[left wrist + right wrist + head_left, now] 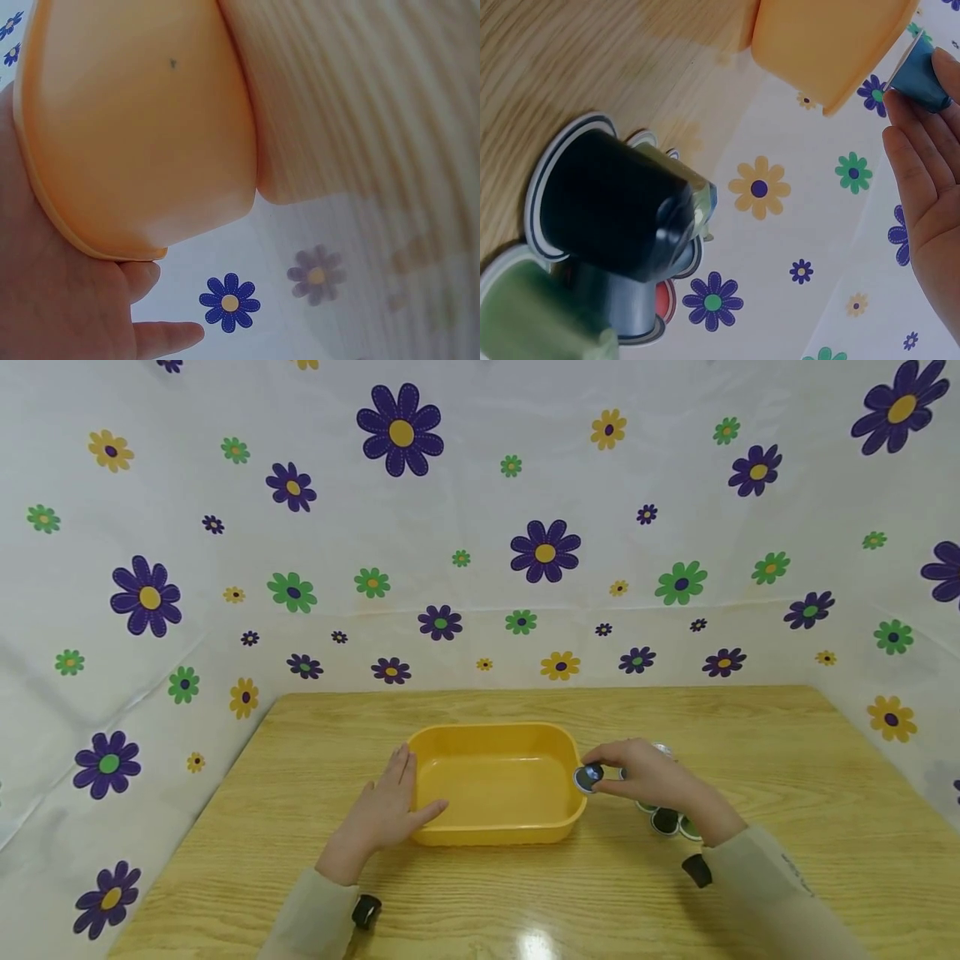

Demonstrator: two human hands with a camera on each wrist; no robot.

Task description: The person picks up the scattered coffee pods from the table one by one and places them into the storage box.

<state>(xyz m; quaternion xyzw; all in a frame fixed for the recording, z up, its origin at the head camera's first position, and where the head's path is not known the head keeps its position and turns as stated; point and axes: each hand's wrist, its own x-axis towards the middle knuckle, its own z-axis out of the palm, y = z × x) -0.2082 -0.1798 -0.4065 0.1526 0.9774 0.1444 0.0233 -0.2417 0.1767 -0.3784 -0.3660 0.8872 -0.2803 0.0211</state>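
A yellow plastic basin (498, 835) stands on the wooden table, with no items seen inside it. My left hand (382, 802) rests on its left rim, fingers fairly straight along the outside and the thumb over the edge. At the right rim, my right hand (648, 774) pinches a dark blue coffee capsule (589, 777) between thumb and fingers; the right wrist view shows its blue body (921, 79) and pale rim. Below and behind that hand sits a group of coffee capsules (665, 821), black, green and other colours, partly hidden by the hand and forearm.
The wooden table (300, 877) reaches back to a white cloth (465, 493) with printed flowers, which also hangs on both sides. In the right wrist view, a black capsule (607, 202) and a green capsule (540, 315) stand close together with several others.
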